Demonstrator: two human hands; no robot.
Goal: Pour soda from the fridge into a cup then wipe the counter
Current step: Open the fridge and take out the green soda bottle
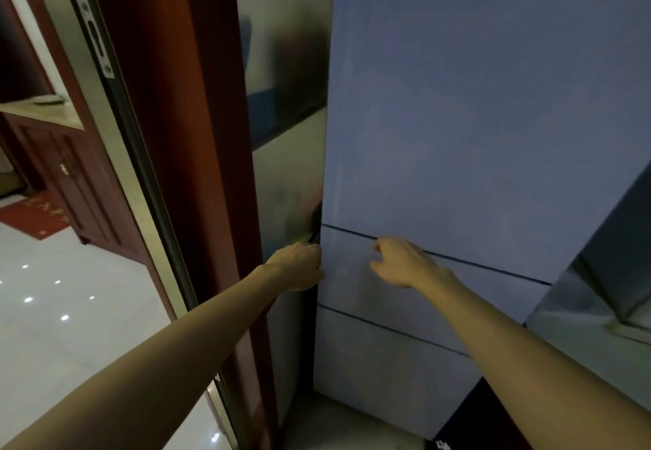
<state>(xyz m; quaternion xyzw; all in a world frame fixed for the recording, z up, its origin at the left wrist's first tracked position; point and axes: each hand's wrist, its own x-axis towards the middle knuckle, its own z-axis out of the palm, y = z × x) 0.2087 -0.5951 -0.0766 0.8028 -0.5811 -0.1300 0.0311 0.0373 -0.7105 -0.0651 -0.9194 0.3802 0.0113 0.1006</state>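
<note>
A tall grey-blue fridge (475, 115) fills the right half of the view, its doors closed. Two dark seams cross its front low down, marking a narrow middle drawer (352, 284). My left hand (299, 266) curls around the fridge's left edge, level with the upper seam, fingers hidden behind the edge. My right hand (405, 261) hovers in front of the middle drawer just below that seam, fingers loosely bent and holding nothing. No soda, cup or cloth is in view.
A red-brown door frame (183, 132) stands close against the fridge's shiny left side (285, 97). Beyond it lie a glossy white tiled floor (53, 308), a dark wooden cabinet (70, 175) and a red mat (35, 217). A grey counter edge (599, 308) shows at the right.
</note>
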